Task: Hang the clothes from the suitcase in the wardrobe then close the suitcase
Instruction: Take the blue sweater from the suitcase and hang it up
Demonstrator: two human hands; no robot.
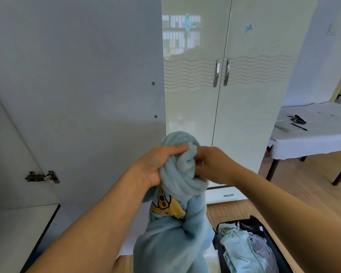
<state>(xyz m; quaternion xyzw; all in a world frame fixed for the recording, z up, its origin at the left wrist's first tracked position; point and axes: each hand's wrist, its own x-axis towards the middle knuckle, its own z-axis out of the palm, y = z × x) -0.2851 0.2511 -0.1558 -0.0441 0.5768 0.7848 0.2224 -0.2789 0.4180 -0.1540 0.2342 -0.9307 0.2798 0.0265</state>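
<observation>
Both hands [161, 164] [211, 164] grip a bunched blue fleece garment [177, 223]

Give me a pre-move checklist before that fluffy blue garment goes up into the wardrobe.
1. Garment held securely: ok. The left hand grips the bunched top of the blue fleece garment, and the right hand pinches it from the other side.
2. Hanger ready: cannot tell. None shows in the hands or the fabric.
3. Wardrobe open: ok. The open wardrobe door stands swung out on the left.
4. Rail free: cannot tell. No rail is in view.
5. Garment clear of the suitcase: ok. It hangs to the left of the open suitcase.
6. Suitcase emptied: not ok. Folded clothes remain inside.
</observation>
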